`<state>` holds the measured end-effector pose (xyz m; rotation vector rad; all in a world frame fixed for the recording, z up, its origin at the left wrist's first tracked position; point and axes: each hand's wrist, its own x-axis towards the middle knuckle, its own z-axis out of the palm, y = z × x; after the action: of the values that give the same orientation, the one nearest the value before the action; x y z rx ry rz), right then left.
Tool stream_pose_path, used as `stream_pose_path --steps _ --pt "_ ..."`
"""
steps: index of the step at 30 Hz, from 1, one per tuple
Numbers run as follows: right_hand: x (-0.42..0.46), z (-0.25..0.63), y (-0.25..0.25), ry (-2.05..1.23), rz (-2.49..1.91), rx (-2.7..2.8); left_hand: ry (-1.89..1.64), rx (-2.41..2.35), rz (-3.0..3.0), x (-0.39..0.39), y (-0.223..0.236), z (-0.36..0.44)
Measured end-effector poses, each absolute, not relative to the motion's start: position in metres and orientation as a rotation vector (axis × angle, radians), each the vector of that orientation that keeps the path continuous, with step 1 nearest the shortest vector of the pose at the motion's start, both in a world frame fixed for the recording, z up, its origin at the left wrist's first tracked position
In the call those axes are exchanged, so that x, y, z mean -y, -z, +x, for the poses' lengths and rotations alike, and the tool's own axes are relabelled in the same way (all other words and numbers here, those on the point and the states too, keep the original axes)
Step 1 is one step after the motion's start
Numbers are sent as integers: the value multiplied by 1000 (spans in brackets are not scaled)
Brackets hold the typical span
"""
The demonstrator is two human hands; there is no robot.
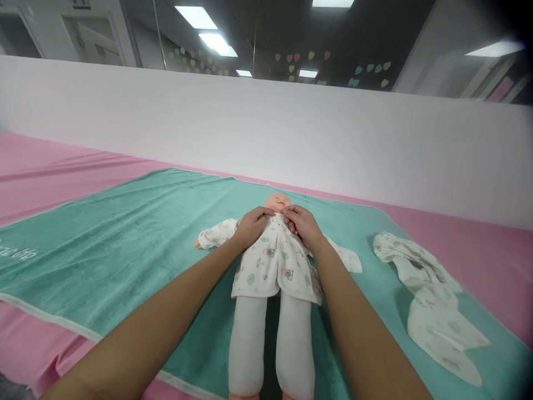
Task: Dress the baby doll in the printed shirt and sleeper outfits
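A baby doll (277, 201) lies on its back, head away from me, wearing a white printed baby jacket (262, 266) and white trousers (249, 339). My left hand (252, 226) is at the left side of the jacket's neckline, its fingers closed on the collar cloth. Opposite it, my right hand (303, 223) pinches the collar's right side just under the doll's chin. The jacket's front edges meet at the middle of the chest and part slightly at the hem. Both doll arms stretch out sideways; the right-hand sleeve end hangs flat with no doll hand showing.
A green blanket (125, 239) with a pale border lies under the doll, over a pink sheet (50, 161). Matching printed trousers (433, 294) lie crumpled at the right. Behind stands a low white wall (250, 128) with a dark, reflecting glass panel above.
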<state>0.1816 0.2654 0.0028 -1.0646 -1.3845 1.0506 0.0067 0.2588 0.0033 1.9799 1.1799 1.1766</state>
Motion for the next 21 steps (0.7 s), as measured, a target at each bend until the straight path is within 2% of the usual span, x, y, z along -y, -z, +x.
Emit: stream_pose_path --steps 13,18,21 --pt "-264 181 -8 -1005 -1145 1472 -1187 -1166 2001 -260 -2 7" --pt "-256 181 -23 -897 -1336 1752 -1174 -1151 2023 -260 -2 6" --pt "-249 175 -38 -715 -1541 1984 -1168 -1149 2034 -261 -2 6"
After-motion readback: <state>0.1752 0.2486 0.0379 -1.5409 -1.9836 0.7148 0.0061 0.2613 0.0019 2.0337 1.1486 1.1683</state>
